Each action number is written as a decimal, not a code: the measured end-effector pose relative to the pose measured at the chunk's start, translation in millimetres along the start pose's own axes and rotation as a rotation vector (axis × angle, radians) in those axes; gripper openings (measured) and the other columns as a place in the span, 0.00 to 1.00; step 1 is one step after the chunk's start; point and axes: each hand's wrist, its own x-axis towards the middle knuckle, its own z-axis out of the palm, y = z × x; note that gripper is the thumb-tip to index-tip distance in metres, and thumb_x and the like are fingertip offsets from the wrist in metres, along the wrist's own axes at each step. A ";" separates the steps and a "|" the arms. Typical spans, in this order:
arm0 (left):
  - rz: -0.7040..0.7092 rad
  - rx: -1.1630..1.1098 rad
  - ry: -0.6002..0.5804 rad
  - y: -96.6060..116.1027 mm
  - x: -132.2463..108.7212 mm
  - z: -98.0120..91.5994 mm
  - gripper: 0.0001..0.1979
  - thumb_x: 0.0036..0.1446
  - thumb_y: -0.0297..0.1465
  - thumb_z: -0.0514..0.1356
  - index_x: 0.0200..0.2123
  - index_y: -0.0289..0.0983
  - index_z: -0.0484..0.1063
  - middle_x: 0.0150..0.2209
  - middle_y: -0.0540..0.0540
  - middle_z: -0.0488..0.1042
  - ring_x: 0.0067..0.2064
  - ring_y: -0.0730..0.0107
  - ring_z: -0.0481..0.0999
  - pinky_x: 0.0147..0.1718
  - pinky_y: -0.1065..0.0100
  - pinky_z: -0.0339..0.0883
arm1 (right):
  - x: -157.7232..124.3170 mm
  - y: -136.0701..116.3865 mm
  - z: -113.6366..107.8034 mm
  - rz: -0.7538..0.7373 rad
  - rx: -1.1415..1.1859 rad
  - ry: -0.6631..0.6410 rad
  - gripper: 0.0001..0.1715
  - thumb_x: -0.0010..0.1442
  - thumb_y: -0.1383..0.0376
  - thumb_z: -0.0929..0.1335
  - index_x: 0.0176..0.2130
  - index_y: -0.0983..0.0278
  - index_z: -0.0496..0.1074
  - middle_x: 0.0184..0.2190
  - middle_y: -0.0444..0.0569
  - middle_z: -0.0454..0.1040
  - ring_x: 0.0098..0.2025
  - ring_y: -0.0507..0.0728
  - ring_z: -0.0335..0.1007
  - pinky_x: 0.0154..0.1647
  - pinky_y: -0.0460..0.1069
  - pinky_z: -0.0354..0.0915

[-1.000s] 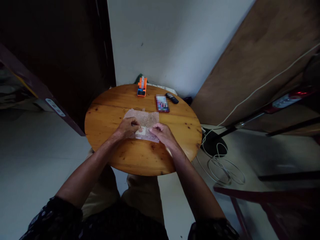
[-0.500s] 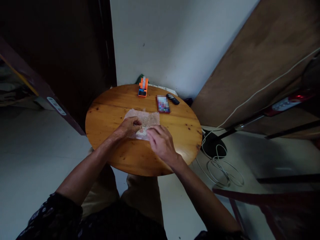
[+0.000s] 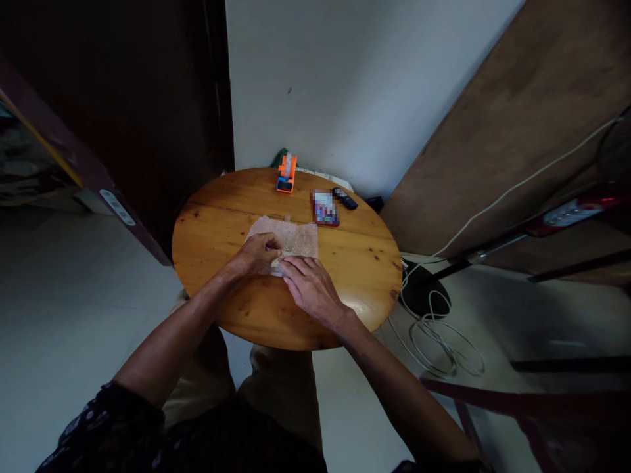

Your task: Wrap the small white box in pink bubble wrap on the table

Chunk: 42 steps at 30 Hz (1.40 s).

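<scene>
A sheet of clear bubble wrap [image 3: 300, 236] lies on the round wooden table [image 3: 355, 276], its near part folded into a whitish bundle whose contents I cannot make out. My left hand [image 3: 260, 253] rests on the left side of the wrap with curled fingers, thumb and forefinger closed on its near fold. Close beside it, my right hand [image 3: 309, 284] lies over the right part of that fold. Its fingers are stretched out, nearly flat, and press down on the plastic. Both hands hide part of the near edge.
An orange and blue tape dispenser [image 3: 286, 175] stands at the table's far edge. To its right lie a small blurred-out packet [image 3: 325, 208] and a black remote control [image 3: 345, 198]. A white wall [image 3: 345, 85] rises behind; a coiled pale cable [image 3: 444, 335] lies on the floor at right.
My right hand has come down and slightly left, from a raised, curled pose to fingers flat on the fold. My left hand stays on the wrap. The view has shifted slightly.
</scene>
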 end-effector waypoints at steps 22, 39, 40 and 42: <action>-0.183 0.400 0.098 -15.9 -27.7 -42.2 0.15 0.45 0.30 0.61 0.38 0.38 0.78 0.31 0.47 0.77 0.33 0.64 0.74 0.33 0.68 0.63 | 28.3 4.8 -10.4 -0.085 -0.096 -0.126 0.15 0.67 0.65 0.66 0.53 0.63 0.73 0.45 0.56 0.73 0.48 0.62 0.63 0.49 0.57 0.57; -0.493 0.205 -0.098 -8.0 -28.7 -58.6 0.09 0.41 0.36 0.65 0.20 0.39 0.69 0.14 0.52 0.67 0.16 0.71 0.65 0.15 0.71 0.52 | 39.1 2.9 -5.2 -0.117 -0.198 -0.159 0.16 0.66 0.69 0.64 0.52 0.62 0.75 0.47 0.57 0.74 0.50 0.64 0.66 0.53 0.60 0.56; -0.507 0.161 -0.108 -7.8 -29.5 -58.8 0.09 0.41 0.35 0.65 0.19 0.39 0.68 0.14 0.52 0.67 0.16 0.72 0.65 0.15 0.71 0.51 | 40.0 2.7 -5.0 -0.118 -0.197 -0.158 0.16 0.66 0.68 0.64 0.51 0.62 0.75 0.47 0.58 0.74 0.50 0.65 0.66 0.53 0.60 0.56; -0.523 0.067 -0.116 -7.7 -31.3 -59.2 0.09 0.40 0.33 0.64 0.17 0.39 0.66 0.13 0.52 0.66 0.16 0.73 0.64 0.15 0.72 0.51 | 41.4 3.0 -4.3 -0.120 -0.190 -0.152 0.16 0.66 0.68 0.64 0.50 0.62 0.76 0.47 0.58 0.74 0.51 0.64 0.65 0.53 0.60 0.56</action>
